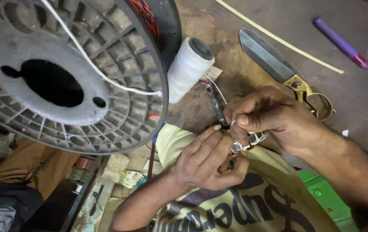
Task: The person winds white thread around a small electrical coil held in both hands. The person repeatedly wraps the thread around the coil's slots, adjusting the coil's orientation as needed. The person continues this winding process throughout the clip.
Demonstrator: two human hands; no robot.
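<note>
- Hands meet just past the near edge of the worn brown workbench [244,64], above the person's lap, both working on one small bundle of wire.
- Left hand [207,161] lies below and nearer the body, fingers curled shut around a shiny little metal clip [240,147] and the lower end of the bundle; its index finger points up toward the other hand.
- Right hand [269,116] comes in from the right, thumb and forefinger pinched closed on a thin white thread [233,123] looped at the bundle's top; how tightly, I cannot tell.
- Dark sleeved wire bundle [216,103] runs its long axis from the pinch up and slightly left, away from the body, toward a white thread spool [188,68] lying on the bench; its far end shows reddish strands.
- Both hands touch the bundle where it leaves them; the right is the higher of the two.
- Big grey plastic reel [63,73] of red wire fills the left, a white cord crossing its face.
- Brass-handled scissors [282,68] lie just beyond the right hand, blade pointing away toward the far edge.
- Purple pen [340,43] rests near the far right corner, well apart, with a pale yellow sleeve [278,39] lying between it and the scissors.
</note>
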